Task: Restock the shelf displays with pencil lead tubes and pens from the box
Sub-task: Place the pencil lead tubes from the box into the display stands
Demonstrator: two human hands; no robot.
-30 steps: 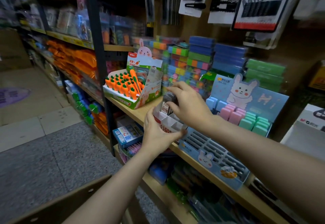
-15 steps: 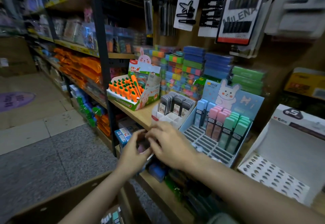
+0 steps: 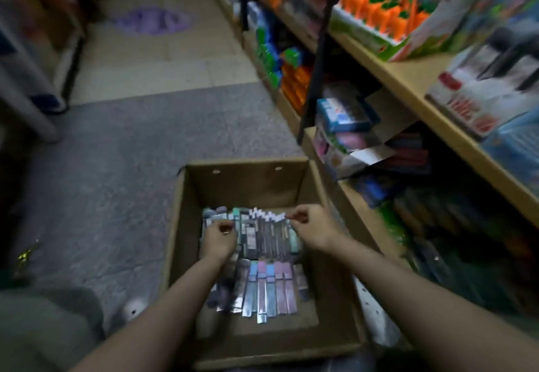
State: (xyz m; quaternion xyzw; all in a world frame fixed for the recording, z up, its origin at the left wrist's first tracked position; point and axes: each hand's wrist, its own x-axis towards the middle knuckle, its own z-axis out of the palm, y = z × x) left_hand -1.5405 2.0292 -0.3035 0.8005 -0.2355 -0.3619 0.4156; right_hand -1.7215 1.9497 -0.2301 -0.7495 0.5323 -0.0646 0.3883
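Note:
An open cardboard box [image 3: 244, 179] stands on the floor below me. Two rows of packaged pens lie in it: a far row [image 3: 264, 236] of dark and teal packs, and a near row [image 3: 269, 290] of pink, blue and silver packs. Both my hands are down inside the box over the far row. My left hand [image 3: 219, 240] rests curled on the left end of that row. My right hand [image 3: 309, 228] pinches the white top edge of a pack at the right end. The pencil lead tube display [image 3: 478, 94] sits blurred on the shelf at upper right.
A wooden shelf [image 3: 408, 79] runs along the right, carrying an orange carrot-pen display [image 3: 379, 15]. Lower shelves hold boxed stationery [image 3: 344, 114]. Grey speckled floor [image 3: 116, 167] lies to the left of the box. My knee [image 3: 43, 328] is at the bottom left.
My view has swung down from the shelf to the box on the floor. Both hands left the lead tube display and dropped into the box onto the pen packs.

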